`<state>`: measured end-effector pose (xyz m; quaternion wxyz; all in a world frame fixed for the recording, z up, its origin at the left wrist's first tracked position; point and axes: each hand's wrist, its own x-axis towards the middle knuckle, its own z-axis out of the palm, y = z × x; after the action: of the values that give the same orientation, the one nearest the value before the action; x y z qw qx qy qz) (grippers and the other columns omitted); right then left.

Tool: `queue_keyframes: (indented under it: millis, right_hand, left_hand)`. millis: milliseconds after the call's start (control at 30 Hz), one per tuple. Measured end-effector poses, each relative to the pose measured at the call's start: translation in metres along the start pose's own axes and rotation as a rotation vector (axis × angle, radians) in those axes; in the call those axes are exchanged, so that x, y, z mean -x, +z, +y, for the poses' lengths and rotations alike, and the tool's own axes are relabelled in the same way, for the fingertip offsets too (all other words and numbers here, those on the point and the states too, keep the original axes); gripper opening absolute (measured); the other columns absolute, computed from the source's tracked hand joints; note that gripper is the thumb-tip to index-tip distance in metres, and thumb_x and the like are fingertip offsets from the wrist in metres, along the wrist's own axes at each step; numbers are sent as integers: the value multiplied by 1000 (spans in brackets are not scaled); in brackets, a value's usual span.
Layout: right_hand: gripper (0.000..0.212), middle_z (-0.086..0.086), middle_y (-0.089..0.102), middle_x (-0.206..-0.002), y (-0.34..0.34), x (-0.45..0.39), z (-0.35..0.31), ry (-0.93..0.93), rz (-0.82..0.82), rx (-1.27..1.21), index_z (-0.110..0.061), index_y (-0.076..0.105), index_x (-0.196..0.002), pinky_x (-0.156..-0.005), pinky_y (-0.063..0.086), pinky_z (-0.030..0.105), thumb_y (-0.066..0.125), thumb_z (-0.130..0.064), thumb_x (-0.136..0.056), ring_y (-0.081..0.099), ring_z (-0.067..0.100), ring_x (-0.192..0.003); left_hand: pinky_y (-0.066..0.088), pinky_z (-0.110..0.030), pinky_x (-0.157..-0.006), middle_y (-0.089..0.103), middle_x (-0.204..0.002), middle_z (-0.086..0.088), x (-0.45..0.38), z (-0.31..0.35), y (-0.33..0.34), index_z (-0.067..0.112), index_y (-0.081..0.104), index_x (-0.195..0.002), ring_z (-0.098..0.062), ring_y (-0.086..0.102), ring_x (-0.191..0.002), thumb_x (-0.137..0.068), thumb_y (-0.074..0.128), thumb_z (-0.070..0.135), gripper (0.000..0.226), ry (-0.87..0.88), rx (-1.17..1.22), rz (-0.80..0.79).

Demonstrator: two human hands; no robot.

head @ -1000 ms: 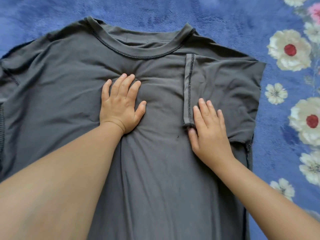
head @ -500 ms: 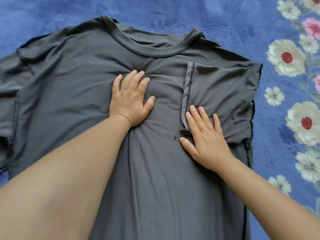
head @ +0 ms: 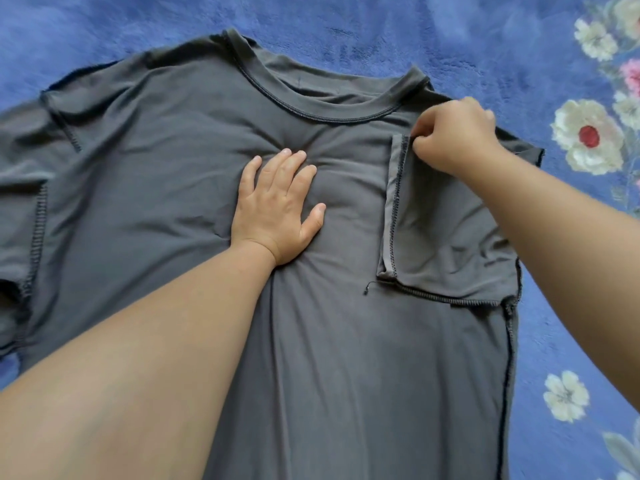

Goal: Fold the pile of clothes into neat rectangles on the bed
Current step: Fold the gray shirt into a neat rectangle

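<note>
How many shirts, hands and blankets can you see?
Grey shirt: 1
Hands: 2, the left hand and the right hand
Blue flowered blanket: 1
Total: 4

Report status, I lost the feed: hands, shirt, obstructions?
Left hand flat on grey T-shirt chest. Right hand pinching folded-in sleeve top corner. Nothing in the way.

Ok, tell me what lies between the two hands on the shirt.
In the head view, only bare grey shirt fabric, puckered into wrinkles, lies between the flat left hand and the right hand pinching the folded sleeve hem.
</note>
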<state>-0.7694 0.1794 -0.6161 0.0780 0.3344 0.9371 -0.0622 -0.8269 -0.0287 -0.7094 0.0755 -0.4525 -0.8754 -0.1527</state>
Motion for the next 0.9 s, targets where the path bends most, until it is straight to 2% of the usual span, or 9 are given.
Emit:
queue_keyframes:
  millis: [67,167,300,400,467,567,667,733,900]
  right_hand:
    - [29,10,63,-104,0,1,-4,-28,91,-52,-16,68,-101,-91,28,34,47,-9,-83,41,32,-114]
    - [32,9,62,-108,17,10,-5,-92,222,-126,-14,68,-105,-87,29,34,45,-19,-84,46,32,-112]
    - [57,24,54,-125,39,26,18,-142,223,-172,-1,57,-122,-100,34,50,40,-34,-80,48,42,-119]
    - [58,31,38,-138,39,53,46,-64,317,-190,10,45,-130,-109,21,55,36,-29,-87,32,48,-131]
    - [70,29,22,-147,39,73,63,39,248,-156,12,30,-137,-113,8,47,26,-37,-88,14,44,-139]
    - [84,21,-3,-154,50,76,79,170,-47,-51,6,7,-145,-115,-5,37,15,-49,-82,-8,32,-143]
    - [81,17,-7,-155,59,62,86,217,-91,1,3,2,-146,-115,-7,38,16,-53,-90,-11,28,-143]
    - [71,16,-7,-155,62,56,88,246,-78,-9,2,1,-146,-115,-6,39,23,-45,-98,-10,28,-143]
    - [68,14,-6,-156,60,59,77,307,-93,36,1,3,-146,-114,-6,46,24,-42,-98,-10,28,-143]
  left_hand:
    - [20,-43,-100,61,-120,-15,1,-1,1,5,64,-111,-32,57,-113,-79,39,42,55,3,-10,2]
    - [21,-42,-100,61,-120,-14,0,-3,3,6,63,-111,-29,54,-114,-79,39,42,54,4,-26,20]
    - [21,-44,-100,61,-121,-15,0,-4,7,6,62,-111,-25,38,-118,-79,39,42,54,5,-31,45]
    - [20,-44,-99,60,-121,-16,0,-4,7,5,60,-112,-24,36,-118,-79,39,41,53,6,-38,45]
    - [20,-44,-100,60,-121,-16,1,-4,8,6,59,-113,-25,36,-118,-79,39,41,53,8,-41,38]
    - [19,-44,-100,59,-122,-16,2,-4,8,6,59,-113,-25,35,-119,-79,39,41,53,5,-62,38]
    - [18,-44,-100,59,-123,-16,0,-4,9,5,60,-113,-24,35,-119,-78,38,41,54,3,-72,29]
    - [18,-44,-100,59,-122,-15,-1,-3,8,5,60,-113,-25,36,-119,-78,38,41,54,6,-74,16]
    - [21,-43,-100,61,-120,-13,-3,-3,5,7,63,-111,-29,53,-115,-78,38,42,54,0,-84,-23]
